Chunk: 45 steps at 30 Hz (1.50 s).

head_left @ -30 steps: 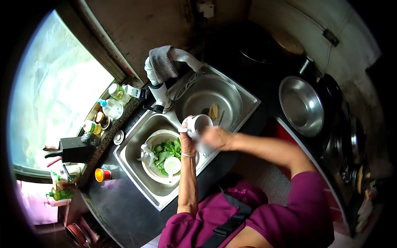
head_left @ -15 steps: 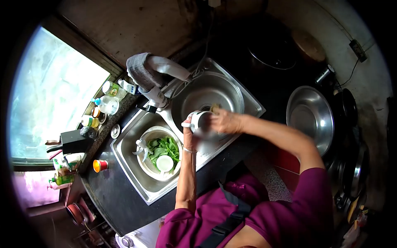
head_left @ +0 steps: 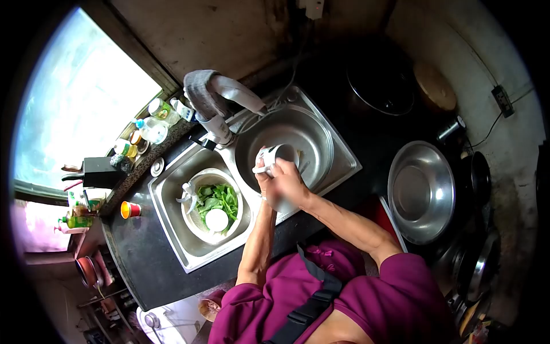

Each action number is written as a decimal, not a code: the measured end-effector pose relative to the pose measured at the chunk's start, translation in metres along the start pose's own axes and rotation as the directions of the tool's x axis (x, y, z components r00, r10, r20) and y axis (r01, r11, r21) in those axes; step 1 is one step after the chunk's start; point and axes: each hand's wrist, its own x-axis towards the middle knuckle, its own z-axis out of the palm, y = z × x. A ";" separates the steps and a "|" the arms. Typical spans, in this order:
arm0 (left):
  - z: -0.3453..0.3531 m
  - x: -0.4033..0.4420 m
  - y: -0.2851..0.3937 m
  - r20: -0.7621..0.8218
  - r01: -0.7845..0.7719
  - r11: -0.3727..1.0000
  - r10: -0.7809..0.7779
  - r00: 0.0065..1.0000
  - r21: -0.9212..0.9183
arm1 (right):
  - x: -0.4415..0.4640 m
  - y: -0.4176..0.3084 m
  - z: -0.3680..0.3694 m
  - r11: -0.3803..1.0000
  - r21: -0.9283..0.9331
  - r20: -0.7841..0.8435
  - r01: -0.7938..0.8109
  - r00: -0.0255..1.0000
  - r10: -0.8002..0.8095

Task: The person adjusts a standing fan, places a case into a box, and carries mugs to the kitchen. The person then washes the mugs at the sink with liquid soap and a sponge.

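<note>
Over the round right sink basin, both my hands are at a white mug with dark print on its side. My left hand holds it on the handle side, its fingers closed. My right hand is wrapped against the mug's near side, partly blurred. A small yellowish piece shows just beyond the mug, too little of it visible to name. In the left basin, a white colander contains green leaves and a round white item.
A faucet with a grey cloth over it rises behind the basins. An orange-red cup lies left on the dark counter. Bottles and a knife block line the windowsill. A large metal bowl sits right.
My right hand has come from the mug's right side to its near side, closer to my left hand. The mug has tilted, and the camera view has shifted slightly.
</note>
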 end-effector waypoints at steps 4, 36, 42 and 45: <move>-0.004 0.001 0.026 -0.025 0.189 0.982 -0.188 0.982 0.023 | 0.004 0.040 -0.039 0.303 -0.680 0.538 0.667 0.736 -0.411; -0.013 0.014 0.065 0.105 0.328 0.945 -0.328 0.939 0.019 | 0.083 -0.035 -0.061 -0.368 -0.303 0.953 0.879 0.281 -0.114; -0.045 0.030 0.045 0.079 0.138 0.990 -0.138 0.987 -0.005 | 0.004 0.024 0.028 0.718 -0.614 0.123 0.328 0.938 -0.323; -0.031 0.021 0.059 0.086 0.015 0.992 -0.026 0.996 0.123 | 0.008 0.015 0.056 0.973 -0.207 -0.059 0.103 0.991 -0.118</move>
